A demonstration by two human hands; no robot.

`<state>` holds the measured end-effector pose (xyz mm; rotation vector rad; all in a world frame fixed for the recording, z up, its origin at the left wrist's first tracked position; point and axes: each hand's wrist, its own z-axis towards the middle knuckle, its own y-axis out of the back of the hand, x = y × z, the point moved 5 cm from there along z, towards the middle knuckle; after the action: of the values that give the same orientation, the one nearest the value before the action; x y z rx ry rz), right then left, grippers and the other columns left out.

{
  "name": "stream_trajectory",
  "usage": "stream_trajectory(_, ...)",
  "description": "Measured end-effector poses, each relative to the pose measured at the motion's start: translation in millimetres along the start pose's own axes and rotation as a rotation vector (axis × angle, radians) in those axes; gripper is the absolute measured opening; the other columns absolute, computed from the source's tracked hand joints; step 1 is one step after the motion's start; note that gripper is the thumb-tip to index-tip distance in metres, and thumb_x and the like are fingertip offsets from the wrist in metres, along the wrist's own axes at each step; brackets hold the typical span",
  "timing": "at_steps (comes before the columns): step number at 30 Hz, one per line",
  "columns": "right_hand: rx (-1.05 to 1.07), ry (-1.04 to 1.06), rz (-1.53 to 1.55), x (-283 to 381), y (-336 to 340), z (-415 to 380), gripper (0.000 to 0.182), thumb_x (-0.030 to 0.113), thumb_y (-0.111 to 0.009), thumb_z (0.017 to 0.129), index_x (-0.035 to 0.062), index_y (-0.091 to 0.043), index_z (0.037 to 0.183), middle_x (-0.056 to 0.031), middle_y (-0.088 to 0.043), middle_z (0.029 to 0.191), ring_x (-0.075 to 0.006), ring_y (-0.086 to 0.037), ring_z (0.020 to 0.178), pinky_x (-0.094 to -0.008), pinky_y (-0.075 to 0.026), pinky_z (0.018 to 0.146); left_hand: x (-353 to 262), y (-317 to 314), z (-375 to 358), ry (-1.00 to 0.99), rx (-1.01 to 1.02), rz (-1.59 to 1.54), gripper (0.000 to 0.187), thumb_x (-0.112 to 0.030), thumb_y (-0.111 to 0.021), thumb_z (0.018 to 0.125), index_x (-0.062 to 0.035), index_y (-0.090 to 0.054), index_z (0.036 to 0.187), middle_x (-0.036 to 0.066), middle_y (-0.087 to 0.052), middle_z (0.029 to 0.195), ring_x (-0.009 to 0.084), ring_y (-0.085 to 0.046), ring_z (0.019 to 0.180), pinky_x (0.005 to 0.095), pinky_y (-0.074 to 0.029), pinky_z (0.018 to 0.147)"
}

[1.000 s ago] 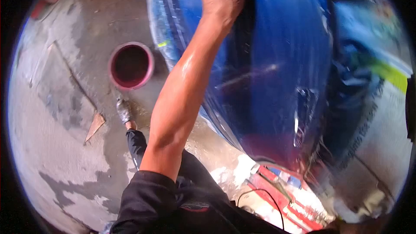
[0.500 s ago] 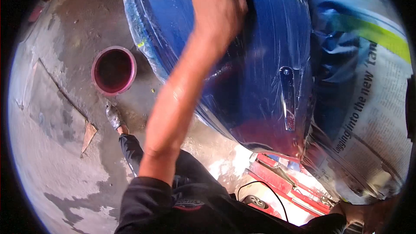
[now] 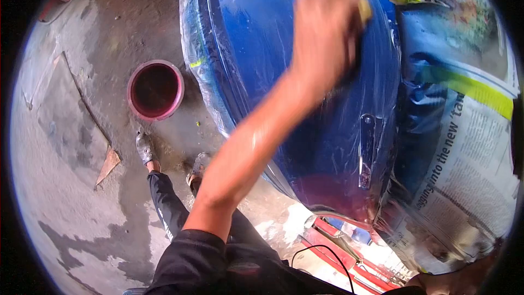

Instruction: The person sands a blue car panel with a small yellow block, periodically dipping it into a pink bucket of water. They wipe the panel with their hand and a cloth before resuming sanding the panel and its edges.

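Note:
My left hand (image 3: pixel 327 35) is on the wet, glossy blue panel (image 3: pixel 256 43), blurred by motion. Its fingers are closed round a small yellowish pad (image 3: pixel 364 10) that shows at their right side. Streaks of liquid run over the panel, and a narrow slotted recess (image 3: pixel 367 153) lies below and right of the hand. Part of my right arm (image 3: pixel 453 281) shows dimly at the bottom right, by the lower edge of the newspaper covering (image 3: pixel 464 169); its fingers cannot be made out.
A round tub of dark reddish liquid (image 3: pixel 156 90) stands on the wet concrete floor (image 3: pixel 109 33), left of the panel. My feet are below it. Red metal equipment (image 3: pixel 349 251) and a black cable (image 3: pixel 327 247) lie at the bottom. Plastic sheeting (image 3: pixel 191 38) edges the panel's left side.
My left hand has moved right and down across the panel, with the yellowish pad now showing. The panel and tub sit further right and lower in view, and a second foot has appeared.

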<state>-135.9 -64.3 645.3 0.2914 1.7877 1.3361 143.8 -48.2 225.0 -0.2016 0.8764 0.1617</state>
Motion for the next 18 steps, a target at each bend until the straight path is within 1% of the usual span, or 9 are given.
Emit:
stream_trajectory(1, -0.001, -0.003, -0.004, 0, 0, 1, 0.047, 0.046, -0.036, 0.111, 0.0203, -0.066, 0.136, -0.0106, -0.062, 0.141, -0.0364, -0.054, 0.134, -0.0650, -0.039, 0.114, -26, 4, -40, -0.054, -0.012, -0.021, 0.051, -0.005, -0.079, 0.073, -0.0041, -0.065, 0.123, 0.020, -0.067, 0.129, 0.0404, -0.063, 0.114, 0.0512, -0.049, 0.096)
stream_trajectory(3, 0.000, -0.012, -0.008, -2, -1, 2, 0.047, 0.046, -0.036, 0.110, 0.0202, -0.066, 0.136, -0.0107, -0.062, 0.140, -0.0364, -0.054, 0.134, -0.0648, -0.039, 0.114, -63, 5, -110, -0.169, 0.138, -0.040, 0.040, -0.014, -0.067, 0.084, 0.0004, -0.064, 0.121, 0.023, -0.061, 0.140, 0.0398, -0.061, 0.122, 0.0494, -0.053, 0.096)
stream_trajectory(6, 0.005, -0.023, -0.012, 0, -10, 3, 0.047, 0.046, -0.037, 0.110, 0.0200, -0.066, 0.136, -0.0109, -0.062, 0.140, -0.0364, -0.054, 0.134, -0.0646, -0.039, 0.113, -27, 4, -38, -0.201, 0.033, -0.084, 0.040, -0.014, -0.067, 0.084, -0.0017, -0.065, 0.122, 0.019, -0.062, 0.139, 0.0368, -0.061, 0.120, 0.0487, -0.052, 0.096)
stream_trajectory(8, 0.007, -0.032, -0.018, 1, -16, 0, 0.047, 0.046, -0.037, 0.110, 0.0199, -0.066, 0.136, -0.0110, -0.062, 0.140, -0.0363, -0.054, 0.133, -0.0644, -0.039, 0.113, 2, -5, 24, -0.179, -0.007, -0.100, 0.025, -0.012, -0.068, 0.085, -0.0026, -0.066, 0.108, 0.014, -0.065, 0.117, 0.0386, -0.060, 0.106, 0.0493, -0.049, 0.090)
stream_trajectory(9, 0.006, -0.037, -0.014, 0, -16, 4, 0.047, 0.046, -0.037, 0.110, 0.0198, -0.066, 0.136, -0.0110, -0.062, 0.140, -0.0363, -0.054, 0.133, -0.0643, -0.039, 0.113, 9, -12, 35, -0.204, -0.160, -0.108, 0.019, -0.013, -0.069, 0.086, -0.0025, -0.065, 0.102, 0.013, -0.064, 0.112, 0.0403, -0.060, 0.104, 0.0498, -0.049, 0.088)
stream_trajectory(11, -0.001, -0.055, -0.025, 0, -16, 4, 0.047, 0.046, -0.037, 0.110, 0.0197, -0.066, 0.136, -0.0111, -0.062, 0.140, -0.0363, -0.054, 0.133, -0.0641, -0.039, 0.113, -7, -7, 17, -0.025, -0.052, -0.025, 0.024, -0.012, -0.070, 0.086, -0.0021, -0.066, 0.108, 0.015, -0.065, 0.120, 0.0402, -0.060, 0.108, 0.0508, -0.049, 0.093)
stream_trajectory(13, -0.019, -0.057, -0.032, 1, -13, 3, 0.047, 0.046, -0.037, 0.110, 0.0196, -0.066, 0.136, -0.0112, -0.062, 0.140, -0.0363, -0.054, 0.133, -0.0640, -0.039, 0.113, -46, 2, -46, -0.034, 0.016, -0.086, 0.032, -0.012, -0.070, 0.086, -0.0021, -0.066, 0.116, 0.019, -0.064, 0.132, 0.0387, -0.060, 0.117, 0.0510, -0.049, 0.098)
stream_trajectory(15, -0.034, -0.064, -0.046, 2, -10, 1, 0.047, 0.046, -0.037, 0.110, 0.0195, -0.066, 0.136, -0.0114, -0.062, 0.139, -0.0363, -0.054, 0.133, -0.0638, -0.039, 0.113, -78, 10, -131, -0.176, 0.261, -0.050, 0.041, -0.014, -0.069, 0.086, -0.0021, -0.065, 0.124, 0.023, -0.059, 0.142, 0.0379, -0.058, 0.124, 0.0513, -0.049, 0.103)
stream_trajectory(18, -0.055, -0.071, -0.053, 4, -10, -4, 0.047, 0.046, -0.037, 0.110, 0.0193, -0.066, 0.136, -0.0115, -0.062, 0.139, -0.0362, -0.054, 0.133, -0.0636, -0.039, 0.112, -38, 8, -71, -0.209, 0.183, -0.021, 0.042, -0.014, -0.069, 0.084, -0.0028, -0.065, 0.124, 0.024, -0.060, 0.142, 0.0377, -0.060, 0.126, 0.0510, -0.052, 0.097)
